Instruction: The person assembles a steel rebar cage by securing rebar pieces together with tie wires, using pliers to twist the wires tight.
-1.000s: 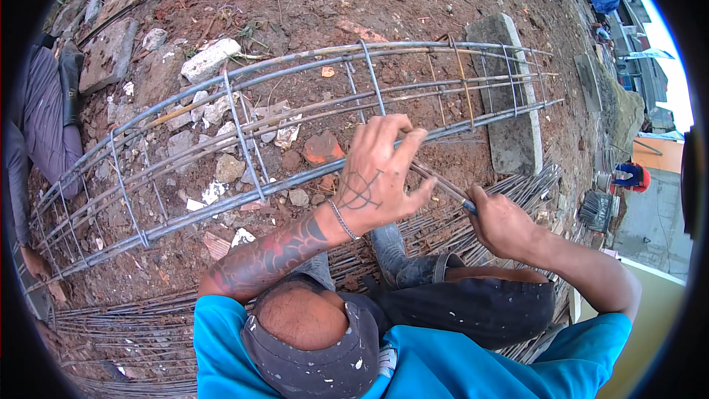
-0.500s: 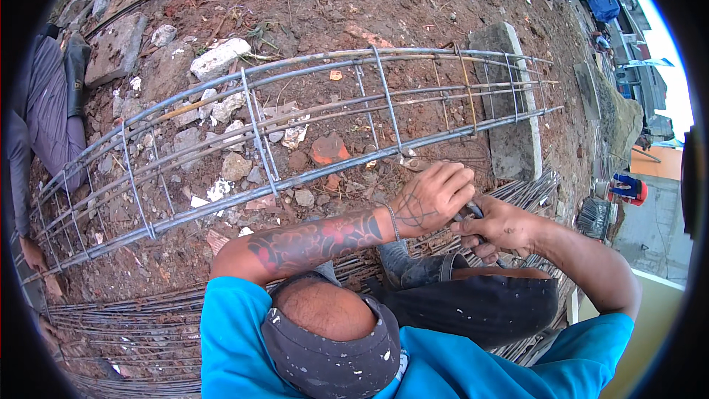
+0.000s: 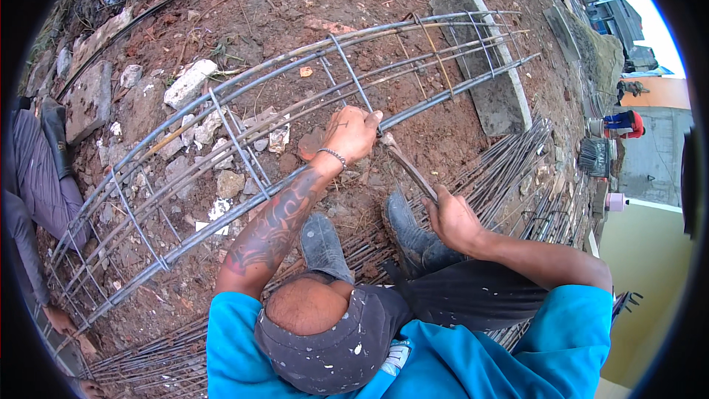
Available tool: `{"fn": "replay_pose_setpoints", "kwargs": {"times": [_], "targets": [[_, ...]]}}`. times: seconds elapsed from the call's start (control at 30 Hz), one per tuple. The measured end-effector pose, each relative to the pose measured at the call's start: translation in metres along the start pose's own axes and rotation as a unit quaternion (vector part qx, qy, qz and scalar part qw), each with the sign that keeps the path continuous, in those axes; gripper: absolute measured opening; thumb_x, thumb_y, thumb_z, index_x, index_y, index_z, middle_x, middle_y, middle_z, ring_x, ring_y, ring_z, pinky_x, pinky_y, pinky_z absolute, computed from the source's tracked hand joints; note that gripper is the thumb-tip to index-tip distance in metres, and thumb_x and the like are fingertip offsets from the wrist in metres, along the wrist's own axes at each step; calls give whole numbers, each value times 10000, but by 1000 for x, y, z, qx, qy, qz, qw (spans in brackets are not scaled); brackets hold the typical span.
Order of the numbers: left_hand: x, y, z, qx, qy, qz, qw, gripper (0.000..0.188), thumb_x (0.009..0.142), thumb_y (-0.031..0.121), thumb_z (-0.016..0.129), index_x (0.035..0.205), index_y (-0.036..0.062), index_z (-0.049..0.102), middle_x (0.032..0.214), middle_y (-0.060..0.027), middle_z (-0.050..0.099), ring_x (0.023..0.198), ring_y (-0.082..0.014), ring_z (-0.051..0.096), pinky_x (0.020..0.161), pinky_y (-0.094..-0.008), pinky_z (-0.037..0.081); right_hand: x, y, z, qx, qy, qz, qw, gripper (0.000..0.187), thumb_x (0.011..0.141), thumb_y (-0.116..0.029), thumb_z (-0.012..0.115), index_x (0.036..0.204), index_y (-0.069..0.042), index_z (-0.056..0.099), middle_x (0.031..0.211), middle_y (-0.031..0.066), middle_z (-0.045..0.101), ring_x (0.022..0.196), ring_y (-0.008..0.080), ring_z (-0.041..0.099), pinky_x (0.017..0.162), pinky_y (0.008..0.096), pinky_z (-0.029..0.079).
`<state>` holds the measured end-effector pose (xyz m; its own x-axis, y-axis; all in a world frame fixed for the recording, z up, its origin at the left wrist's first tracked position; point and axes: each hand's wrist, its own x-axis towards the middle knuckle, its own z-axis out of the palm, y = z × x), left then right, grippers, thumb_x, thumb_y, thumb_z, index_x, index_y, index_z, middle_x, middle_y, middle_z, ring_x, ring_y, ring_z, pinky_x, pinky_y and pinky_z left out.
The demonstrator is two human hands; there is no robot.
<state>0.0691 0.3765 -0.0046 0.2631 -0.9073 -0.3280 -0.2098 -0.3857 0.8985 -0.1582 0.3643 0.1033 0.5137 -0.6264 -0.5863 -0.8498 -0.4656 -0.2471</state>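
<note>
A long rebar cage [image 3: 214, 227] of grey bars and square stirrups lies aslant in front of me. My left hand [image 3: 354, 133] is closed on its near lower bar, where a stirrup meets it; any wire under the fingers is hidden. My right hand [image 3: 456, 220] is closed around the handle end of dark metal pincers [image 3: 410, 168]. The pincers' head reaches the same bar, just right of my left fingers. Whether the jaws grip anything is too small to tell.
A concrete slab [image 3: 493, 103] lies under the cage's right end. Loose rebar [image 3: 509, 166] is stacked beside my boots [image 3: 415, 240]. At the left, a co-worker's hand [image 3: 60, 321] is by the cage's far end. Broken rubble [image 3: 190, 83] litters the soil.
Both hands have moved forward from near my knee to the cage. The left hand has come onto the near bar, and the right hand has brought the pincers up to it.
</note>
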Motion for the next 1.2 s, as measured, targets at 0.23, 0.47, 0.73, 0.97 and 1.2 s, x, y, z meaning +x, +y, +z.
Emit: {"fn": "replay_pose_setpoints", "kwargs": {"times": [0.23,0.47,0.73,0.97,1.2], "targets": [[2,3,2,-3,15,32,999,456,939,333,459,763,-48,639,778,-281,613,806,-463,599,760,-494,468,25,35,53,30,72,7,997,246,938,-228,530,1040,-12,473,646,279,588,651,495,577,625,561,452],[-5,4,-7,-6,22,23,999,474,936,321,470,719,-75,613,745,-286,603,770,-471,598,752,-508,460,43,50,71,37,124,-53,990,253,924,-220,554,1054,-18,472,641,274,589,644,489,580,607,563,454],[-47,69,28,100,19,396,912,587,649,337,768,1076,-12,568,1048,-170,516,1031,-344,515,923,-448,419,59,97,37,-148,131,-110,974,249,846,-184,571,1008,-40,447,794,194,631,704,398,627,607,508,484],[-13,52,97,278,-79,376,880,286,728,279,657,880,42,611,790,-81,619,768,-269,640,708,-370,515,14,42,-20,-253,100,-32,962,248,836,-158,558,1002,-1,461,861,203,618,760,374,642,644,461,509],[-21,36,93,158,177,559,794,83,713,160,593,765,96,583,631,-5,525,610,-156,583,528,-306,431,1,13,-75,322,-281,145,892,393,877,-229,672,1092,18,454,750,73,601,593,137,566,521,294,471]]}}
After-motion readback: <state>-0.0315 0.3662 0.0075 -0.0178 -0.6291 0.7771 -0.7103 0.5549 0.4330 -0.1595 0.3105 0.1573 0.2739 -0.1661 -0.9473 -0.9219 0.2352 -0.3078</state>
